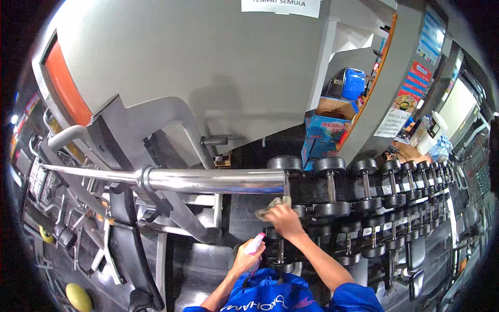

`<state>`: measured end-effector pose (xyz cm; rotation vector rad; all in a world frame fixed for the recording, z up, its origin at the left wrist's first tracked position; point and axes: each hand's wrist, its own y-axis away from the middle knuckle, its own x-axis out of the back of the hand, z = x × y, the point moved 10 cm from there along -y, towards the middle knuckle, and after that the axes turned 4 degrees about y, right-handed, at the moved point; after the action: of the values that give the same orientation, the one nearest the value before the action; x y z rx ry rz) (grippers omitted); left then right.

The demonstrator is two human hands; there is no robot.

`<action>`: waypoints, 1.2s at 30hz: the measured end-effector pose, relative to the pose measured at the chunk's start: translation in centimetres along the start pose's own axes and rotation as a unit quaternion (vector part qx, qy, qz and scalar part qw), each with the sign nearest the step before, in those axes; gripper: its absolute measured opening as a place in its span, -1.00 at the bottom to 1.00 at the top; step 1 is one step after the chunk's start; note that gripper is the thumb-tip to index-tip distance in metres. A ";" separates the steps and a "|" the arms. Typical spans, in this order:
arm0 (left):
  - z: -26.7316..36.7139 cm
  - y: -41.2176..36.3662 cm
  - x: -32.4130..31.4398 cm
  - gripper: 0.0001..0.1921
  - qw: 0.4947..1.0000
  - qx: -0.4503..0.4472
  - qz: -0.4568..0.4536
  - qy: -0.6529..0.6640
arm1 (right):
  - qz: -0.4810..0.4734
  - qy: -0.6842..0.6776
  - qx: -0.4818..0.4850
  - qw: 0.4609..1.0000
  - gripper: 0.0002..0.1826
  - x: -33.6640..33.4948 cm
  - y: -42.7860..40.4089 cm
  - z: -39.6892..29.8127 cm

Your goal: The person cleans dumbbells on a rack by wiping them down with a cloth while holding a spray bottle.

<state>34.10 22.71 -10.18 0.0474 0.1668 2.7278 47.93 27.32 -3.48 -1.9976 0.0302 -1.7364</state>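
Observation:
My left hand [248, 257] is wrapped around a white and pink spray bottle [255, 244], held low in front of my blue shirt. A crumpled greyish cloth [265, 210] is bunched in my right hand [284, 221], close below the end of a chrome barbell [214, 180]. Whether the cloth touches the metal I cannot tell. The bar's thick sleeve ends near the picture's middle, and its thinner shaft runs off to the left across a grey bench press frame [179, 107].
Black dumbbells [331, 187] line a two-tier rack on the right. A padded black bench [130, 241] stands at the left. Blue cartons [321, 134] are stacked beyond the bar's end, beside a counter [366, 93]. A grey wall [234, 50] rises ahead.

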 end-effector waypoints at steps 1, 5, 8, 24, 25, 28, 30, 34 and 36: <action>-0.3 0.1 0.0 -0.80 1.000 0.023 -0.005 0.012 | -0.033 0.027 0.044 0.998 -0.81 -0.4 -0.7 -1.5; -0.5 0.4 0.1 -0.80 0.998 0.059 -0.005 0.013 | -0.071 0.174 0.114 0.976 -0.80 -8.5 -2.0 -3.8; -0.8 0.9 0.4 -0.80 0.998 0.049 0.000 0.034 | -0.263 0.255 0.148 0.919 -0.77 -15.0 -1.4 -4.9; -1.3 0.5 3.0 -0.82 0.997 0.059 0.025 0.037 | 0.075 -0.069 -0.186 0.977 -0.74 4.3 3.8 7.5; -1.4 0.3 2.7 -0.82 0.997 0.064 0.021 0.045 | 0.106 -0.177 -0.250 0.946 -0.70 3.3 5.7 9.9; -1.6 0.1 2.0 -0.82 0.997 0.060 0.007 0.045 | 0.161 -0.240 -0.332 0.898 -0.68 1.6 7.9 11.5; -1.3 0.1 1.4 -0.83 0.998 0.054 -0.006 0.026 | 0.209 -0.203 -0.407 0.866 -0.64 1.1 9.7 12.0; -1.3 -0.1 0.7 -0.85 0.996 0.059 -0.001 0.067 | 0.263 -0.214 -0.494 0.800 -0.58 -2.5 13.4 13.2; -1.8 0.0 0.7 -0.85 0.996 0.059 -0.003 0.059 | 0.264 -0.244 -0.523 0.773 -0.57 -3.3 13.5 13.0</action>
<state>33.41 22.81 -11.97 -0.0820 0.3617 2.7125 63.45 21.01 -12.43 -2.6974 1.5141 -0.7730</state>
